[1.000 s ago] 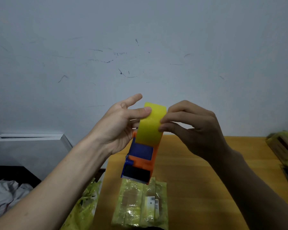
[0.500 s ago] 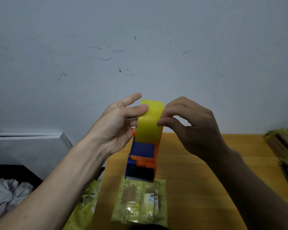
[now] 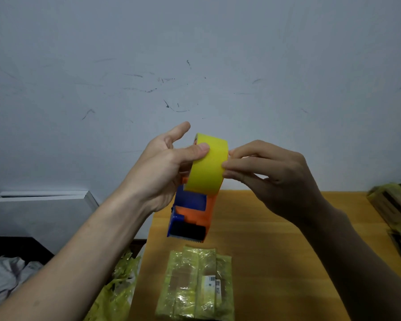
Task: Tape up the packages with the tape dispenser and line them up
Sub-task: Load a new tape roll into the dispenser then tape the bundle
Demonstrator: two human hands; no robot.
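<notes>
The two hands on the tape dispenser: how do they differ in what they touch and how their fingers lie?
The left hand holds the tape dispenser from the side, thumb laid across the yellow tape roll; the right hand only meets the roll's right edge with its fingertips. The left hand's index finger points up and free; the right hand's fingers are all curled toward the roll. Both are raised above the wooden table and the wrapped package.

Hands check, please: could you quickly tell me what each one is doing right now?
Left hand: holds the tape dispenser, thumb on the yellow tape roll.
Right hand: fingertips pinch at the roll's edge.
</notes>
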